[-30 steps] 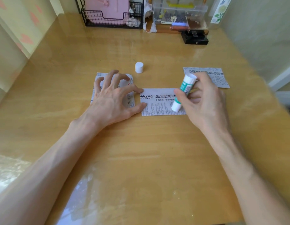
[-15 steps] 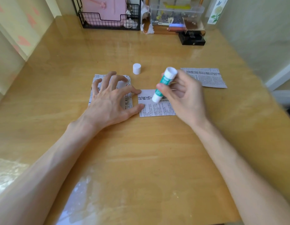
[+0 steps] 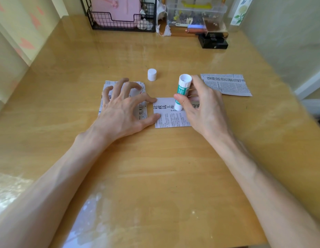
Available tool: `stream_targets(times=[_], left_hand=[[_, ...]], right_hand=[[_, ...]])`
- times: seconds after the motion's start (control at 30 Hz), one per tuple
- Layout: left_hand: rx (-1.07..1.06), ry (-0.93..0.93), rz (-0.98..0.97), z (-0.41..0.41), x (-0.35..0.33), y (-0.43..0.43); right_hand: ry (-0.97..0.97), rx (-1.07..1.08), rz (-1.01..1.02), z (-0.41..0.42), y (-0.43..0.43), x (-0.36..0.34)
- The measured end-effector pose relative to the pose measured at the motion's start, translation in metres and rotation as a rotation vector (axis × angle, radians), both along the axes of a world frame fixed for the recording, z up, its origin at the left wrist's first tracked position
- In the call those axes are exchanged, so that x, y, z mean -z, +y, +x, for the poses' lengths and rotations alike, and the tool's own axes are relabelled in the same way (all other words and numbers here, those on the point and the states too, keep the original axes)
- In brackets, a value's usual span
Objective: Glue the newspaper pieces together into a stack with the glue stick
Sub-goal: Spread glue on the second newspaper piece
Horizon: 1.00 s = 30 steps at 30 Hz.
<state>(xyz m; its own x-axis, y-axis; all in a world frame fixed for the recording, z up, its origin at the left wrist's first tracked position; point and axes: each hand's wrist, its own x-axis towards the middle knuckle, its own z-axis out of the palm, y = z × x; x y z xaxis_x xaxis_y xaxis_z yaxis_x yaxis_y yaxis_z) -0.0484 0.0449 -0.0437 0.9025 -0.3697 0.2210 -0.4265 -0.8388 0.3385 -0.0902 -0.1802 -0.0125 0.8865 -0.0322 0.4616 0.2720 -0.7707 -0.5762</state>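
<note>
A newspaper piece point(image 3: 166, 119) lies flat in the middle of the wooden table. My right hand point(image 3: 200, 108) grips a white and green glue stick point(image 3: 182, 90), its tip down on that piece. My left hand point(image 3: 123, 108) is spread, fingertips resting on a small stack of newspaper pieces point(image 3: 143, 111) to the left, while its thumb and forefinger press the left edge of the middle piece. Another newspaper piece point(image 3: 227, 85) lies at the right. The white cap point(image 3: 152, 74) stands behind the pieces.
At the table's far edge stand a black wire basket point(image 3: 119, 22) with a pink item, a clear plastic box point(image 3: 195, 15) and a black box point(image 3: 213, 42). Walls close in on the left and right of the table point(image 3: 155, 167).
My right hand has dragged the glue stick leftward across the middle piece, from its right part to near its centre, and it now stands more upright. My left hand has stayed in place.
</note>
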Motion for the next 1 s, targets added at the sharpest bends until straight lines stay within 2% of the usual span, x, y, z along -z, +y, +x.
stream_targets(times=[0.33, 1.0], left_hand=[[0.008, 0.009, 0.006, 0.001, 0.000, 0.001], [0.020, 0.016, -0.009, 0.001, 0.000, 0.000]], right_hand=[[-0.015, 0.119, 0.006, 0.004, -0.022, -0.001], [-0.044, 0.152, 0.042, 0.013, -0.042, 0.007]])
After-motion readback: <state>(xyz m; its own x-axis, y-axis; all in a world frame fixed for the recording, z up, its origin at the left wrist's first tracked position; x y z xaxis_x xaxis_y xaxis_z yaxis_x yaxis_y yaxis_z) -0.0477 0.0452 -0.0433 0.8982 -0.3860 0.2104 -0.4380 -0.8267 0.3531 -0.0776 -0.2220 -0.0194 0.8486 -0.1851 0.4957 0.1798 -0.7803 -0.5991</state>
